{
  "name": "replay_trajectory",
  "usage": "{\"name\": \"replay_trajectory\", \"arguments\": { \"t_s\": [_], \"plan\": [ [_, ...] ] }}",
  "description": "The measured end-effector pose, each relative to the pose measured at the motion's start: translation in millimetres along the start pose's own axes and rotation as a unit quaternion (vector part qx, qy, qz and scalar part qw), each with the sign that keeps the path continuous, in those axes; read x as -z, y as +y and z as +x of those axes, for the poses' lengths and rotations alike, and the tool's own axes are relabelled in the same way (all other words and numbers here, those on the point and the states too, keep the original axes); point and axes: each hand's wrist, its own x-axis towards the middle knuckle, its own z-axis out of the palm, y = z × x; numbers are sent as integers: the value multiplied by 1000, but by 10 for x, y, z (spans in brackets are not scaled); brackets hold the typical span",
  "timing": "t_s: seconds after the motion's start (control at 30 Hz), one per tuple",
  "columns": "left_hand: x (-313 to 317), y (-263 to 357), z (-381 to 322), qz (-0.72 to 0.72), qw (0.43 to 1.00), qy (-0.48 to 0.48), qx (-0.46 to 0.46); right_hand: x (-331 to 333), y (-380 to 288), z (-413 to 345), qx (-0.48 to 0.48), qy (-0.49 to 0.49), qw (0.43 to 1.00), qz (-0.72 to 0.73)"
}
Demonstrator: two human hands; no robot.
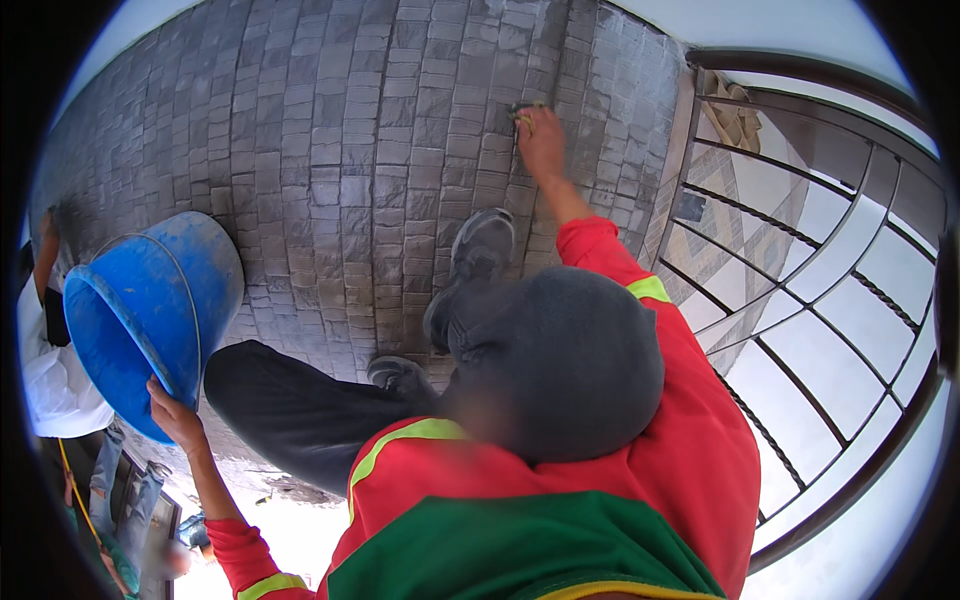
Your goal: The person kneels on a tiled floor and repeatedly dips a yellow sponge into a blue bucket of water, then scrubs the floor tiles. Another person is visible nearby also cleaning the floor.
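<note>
My left hand [176, 415] grips the rim of a blue plastic bucket [180, 277], which is tilted with its mouth towards the lower left and has a thin handle around its side. The inside that shows holds nothing I can make out. My right arm reaches out to the stone-patterned paved floor [322, 172]. There my right hand [538, 139] holds a small dark and yellowish thing [525, 112] against the paving; it is too small to name, perhaps a sponge or scrubber. My knees are bent, and one shoe [484, 236] rests on the paving between the hands.
A dark metal railing [806, 304] with twisted bars runs along the right, with a tiled area and a tan object [731, 120] behind it. White wall edges the top. At the far left a co-worker in white [64, 390] reaches to the paving; other people are at the lower left.
</note>
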Motion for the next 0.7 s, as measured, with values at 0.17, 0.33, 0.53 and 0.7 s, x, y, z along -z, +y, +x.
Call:
{"name": "replay_trajectory", "arguments": {
  "t_s": [0.17, 0.33, 0.53, 0.7],
  "plan": [
    [-21, 3, 16, -7, 1000, 7, 2, 83, -34, -63, 36, -25, 998, 34],
    [-37, 79, -23, 10, 1000, 8, -14, 235, -163, -232, -5, -76, 996, 49],
    [-26, 84, 12, 18, 1000, 3, 1, -16, -289, 91, 26, -68, 997, 26],
    [-1, 72, 24, -13, 999, -20, 24, 330, -20, -192, 38, -93, 995, -28]
  ]
}}
